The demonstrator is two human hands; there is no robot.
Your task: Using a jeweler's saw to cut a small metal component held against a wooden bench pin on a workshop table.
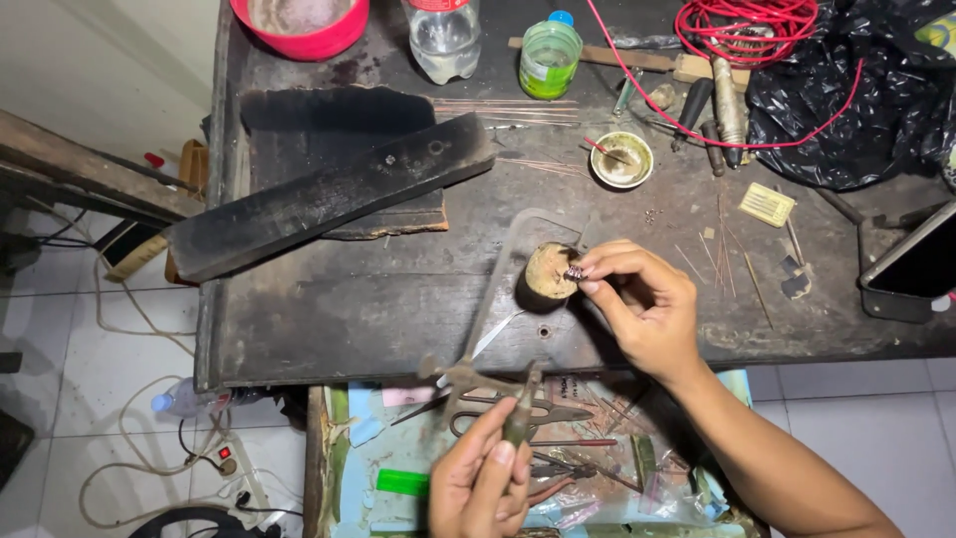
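My right hand (647,304) pinches a small dark metal piece (575,271) against the end of a round wooden peg (546,271) on the dark workbench (349,319). Lower down, my left hand (483,483) grips the handle (518,418) of a thin-framed jeweller's saw. The saw frame (503,274) reaches up and around the peg and is blurred. The blade runs close to the small piece; I cannot tell whether they touch.
A long charred black block (329,189) lies across the bench's left half. Along the back stand a red bowl (299,25), a plastic bottle (443,35), a green jar (548,55), a small dish (622,159), red wire (747,25) and a black bag (876,90). An open drawer (398,448) holds scissors (543,410).
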